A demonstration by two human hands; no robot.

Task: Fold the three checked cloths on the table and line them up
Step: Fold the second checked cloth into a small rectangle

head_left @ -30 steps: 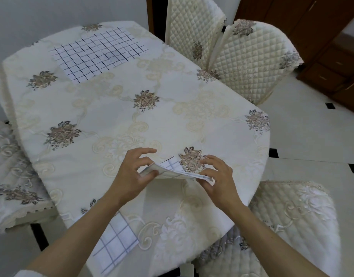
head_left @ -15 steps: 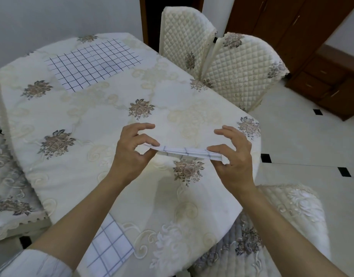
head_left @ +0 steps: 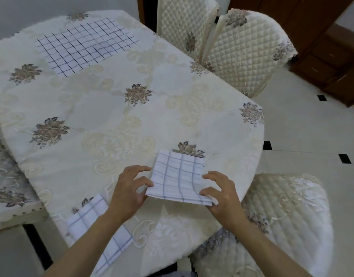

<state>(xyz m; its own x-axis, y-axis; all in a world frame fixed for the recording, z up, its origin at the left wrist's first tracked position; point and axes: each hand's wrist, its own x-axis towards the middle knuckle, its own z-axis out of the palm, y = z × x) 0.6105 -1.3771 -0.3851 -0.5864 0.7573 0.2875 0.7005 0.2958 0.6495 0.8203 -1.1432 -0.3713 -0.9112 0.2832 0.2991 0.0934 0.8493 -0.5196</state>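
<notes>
A small folded white cloth with blue checks (head_left: 178, 176) lies on the near part of the table. My left hand (head_left: 128, 188) pinches its near left corner. Its near right corner is pinched by my right hand (head_left: 220, 193). A second folded checked cloth (head_left: 100, 230) hangs over the table's near edge, partly hidden under my left forearm. At the far left, a third, unfolded cloth with dark checks (head_left: 84, 45) is spread flat.
The table (head_left: 112, 120) wears a cream tablecloth with brown flower motifs. Two quilted chairs (head_left: 242, 50) stand at the far right, another chair (head_left: 288, 222) at the near right, and a covered seat (head_left: 6, 188) at the left.
Both hands have brought the folded cloth down from the air and laid it flat on the near part of the table, its top face now in view.
</notes>
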